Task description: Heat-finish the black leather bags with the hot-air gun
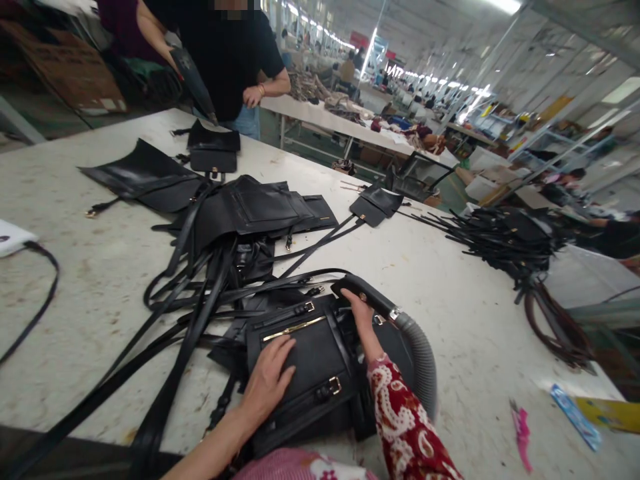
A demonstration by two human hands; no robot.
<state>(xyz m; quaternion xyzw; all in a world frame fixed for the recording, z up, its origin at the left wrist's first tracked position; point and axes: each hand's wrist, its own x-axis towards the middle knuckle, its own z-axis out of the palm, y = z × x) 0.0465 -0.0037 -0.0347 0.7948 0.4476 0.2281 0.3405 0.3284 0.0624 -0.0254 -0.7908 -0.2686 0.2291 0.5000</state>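
Observation:
A black leather bag (315, 357) with a gold zip (293, 329) and gold buckles lies in front of me on the worktable. My left hand (270, 377) rests flat on it, fingers stretched out just below the zip. At the bag's far right side, my right hand (360, 315) grips the black handle of a hot-air blower or suction nozzle (367, 293). From that handle a grey ribbed hose (423, 353) curves down toward me past my red patterned sleeve. Long black straps (183, 360) trail from the bags to the left.
More black bag pieces (255, 207) are heaped beyond, with a small bag (375, 203) further right. A strap bundle (510, 240) lies at the right edge, pink snips (521, 433) nearer. Across the table (480, 347) stands a person in black (227, 60) holding a dark tool.

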